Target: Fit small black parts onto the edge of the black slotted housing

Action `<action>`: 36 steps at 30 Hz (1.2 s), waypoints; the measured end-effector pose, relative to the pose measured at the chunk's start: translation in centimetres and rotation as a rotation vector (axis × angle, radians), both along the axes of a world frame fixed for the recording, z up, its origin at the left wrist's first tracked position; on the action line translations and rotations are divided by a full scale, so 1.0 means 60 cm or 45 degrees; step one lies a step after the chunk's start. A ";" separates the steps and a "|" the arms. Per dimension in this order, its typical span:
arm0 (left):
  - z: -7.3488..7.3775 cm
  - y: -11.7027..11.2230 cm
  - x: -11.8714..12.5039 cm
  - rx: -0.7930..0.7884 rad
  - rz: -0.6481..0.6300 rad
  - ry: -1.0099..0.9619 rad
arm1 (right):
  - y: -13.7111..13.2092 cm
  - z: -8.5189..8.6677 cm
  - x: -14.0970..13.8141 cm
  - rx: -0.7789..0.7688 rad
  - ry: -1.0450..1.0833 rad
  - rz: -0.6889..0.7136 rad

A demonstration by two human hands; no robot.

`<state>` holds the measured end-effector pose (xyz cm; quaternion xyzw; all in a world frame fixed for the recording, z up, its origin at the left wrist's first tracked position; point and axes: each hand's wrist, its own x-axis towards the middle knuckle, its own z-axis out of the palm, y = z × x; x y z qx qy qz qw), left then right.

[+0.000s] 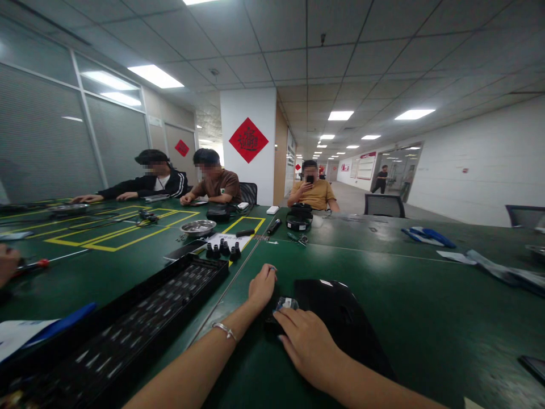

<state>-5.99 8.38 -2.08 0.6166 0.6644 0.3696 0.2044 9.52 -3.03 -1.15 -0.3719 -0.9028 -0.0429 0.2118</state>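
My left hand (261,285), with a silver bracelet at its wrist, is closed and low over the green table (409,272). Its fingers curl away from me, so what they hold, if anything, is hidden. My right hand (310,343) is closed over the near side of a small black box (271,324). On that box sits a small clear-plastic packet (288,303), close to my right fingertips. Just beyond and to the right lies a large glossy black panel (330,298), partly covered by my right hand and forearm.
To my left stretches a long black tray (162,307) of small pointed metal pieces. Several black nozzle-like parts (223,249), a metal bowl (198,228) and a black headset (299,218) stand farther back. People sit across the table. A blue-and-white cloth item (428,237) lies at right.
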 end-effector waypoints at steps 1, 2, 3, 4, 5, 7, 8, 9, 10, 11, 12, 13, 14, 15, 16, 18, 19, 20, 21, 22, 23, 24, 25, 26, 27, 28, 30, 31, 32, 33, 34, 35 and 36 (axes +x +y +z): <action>0.000 0.000 0.000 0.003 -0.003 0.000 | 0.000 -0.001 0.000 0.004 0.001 0.001; 0.000 -0.001 0.000 0.006 -0.006 0.001 | 0.000 -0.001 0.000 0.009 0.004 0.001; 0.001 -0.001 0.000 0.007 -0.008 0.002 | 0.000 -0.001 0.000 0.014 0.009 0.001; 0.001 -0.002 0.000 0.007 -0.007 0.003 | 0.000 -0.002 0.000 0.020 0.016 0.002; 0.002 -0.003 0.000 0.003 -0.007 0.004 | 0.001 -0.001 0.000 0.023 0.025 0.006; 0.004 -0.004 0.000 -0.009 -0.014 0.000 | 0.001 -0.001 0.001 0.024 0.049 0.015; 0.006 -0.004 0.000 -0.015 -0.018 -0.005 | 0.002 0.000 0.002 0.020 0.065 0.018; 0.006 -0.005 0.000 -0.020 -0.021 -0.011 | 0.002 0.001 0.003 0.014 0.082 0.015; 0.007 -0.005 0.000 -0.026 -0.022 -0.014 | 0.003 0.003 0.005 0.003 0.101 0.008; 0.008 -0.005 0.000 -0.030 -0.021 -0.015 | 0.003 0.005 0.007 -0.016 0.119 -0.003; 0.008 -0.004 0.000 -0.034 -0.023 -0.015 | 0.004 0.009 0.009 -0.042 0.135 -0.019; 0.008 -0.004 -0.001 -0.037 -0.028 -0.016 | 0.004 0.013 0.010 -0.076 0.147 -0.036; 0.007 -0.003 -0.001 -0.037 -0.035 -0.017 | 0.004 0.018 0.012 -0.113 0.152 -0.051; 0.006 -0.002 -0.001 -0.036 -0.044 -0.018 | 0.003 0.023 0.013 -0.146 0.154 -0.065; 0.005 -0.002 -0.001 -0.035 -0.048 -0.018 | 0.002 0.027 0.014 -0.171 0.151 -0.076; 0.003 0.000 -0.001 -0.031 -0.045 -0.016 | 0.000 0.034 0.015 -0.191 0.127 -0.087; 0.002 0.001 -0.001 -0.031 -0.040 -0.014 | -0.001 0.036 0.014 -0.193 0.108 -0.087; 0.002 0.002 -0.002 -0.036 -0.039 -0.012 | -0.002 0.037 0.013 -0.191 0.087 -0.088; 0.001 0.003 -0.002 -0.039 -0.038 -0.011 | -0.003 0.038 0.012 -0.189 0.061 -0.094; 0.001 0.003 -0.002 -0.042 -0.037 -0.012 | -0.004 0.038 0.011 -0.187 0.034 -0.104; 0.001 0.004 -0.002 -0.046 -0.038 -0.013 | -0.004 0.038 0.010 -0.184 0.010 -0.116; 0.002 0.004 -0.002 -0.047 -0.038 -0.015 | -0.005 0.038 0.009 -0.181 -0.010 -0.128; 0.002 0.004 -0.002 -0.046 -0.037 -0.017 | -0.005 0.037 0.008 -0.175 -0.024 -0.140; 0.002 0.003 -0.002 -0.044 -0.036 -0.019 | -0.005 0.037 0.007 -0.167 -0.032 -0.150; 0.002 0.003 -0.002 -0.040 -0.033 -0.020 | -0.005 0.035 0.007 -0.154 -0.036 -0.155; 0.003 0.003 -0.001 -0.037 -0.032 -0.020 | -0.005 0.034 0.006 -0.137 -0.040 -0.158; 0.002 0.002 -0.001 -0.033 -0.030 -0.019 | -0.005 0.029 0.005 -0.101 -0.059 -0.158; 0.002 0.002 -0.001 -0.034 -0.031 -0.017 | -0.005 0.027 0.004 -0.084 -0.071 -0.157; 0.001 0.002 -0.001 -0.036 -0.032 -0.013 | -0.005 0.025 0.004 -0.070 -0.083 -0.156; 0.001 0.002 -0.001 -0.038 -0.032 -0.009 | -0.005 0.024 0.004 -0.061 -0.091 -0.157; 0.000 0.002 -0.001 -0.038 -0.032 -0.006 | -0.005 0.023 0.004 -0.057 -0.095 -0.159; 0.000 0.002 -0.001 -0.034 -0.032 -0.004 | -0.006 0.023 0.005 -0.057 -0.095 -0.162; 0.000 0.001 -0.001 -0.028 -0.035 -0.003 | -0.006 0.023 0.005 -0.063 -0.094 -0.164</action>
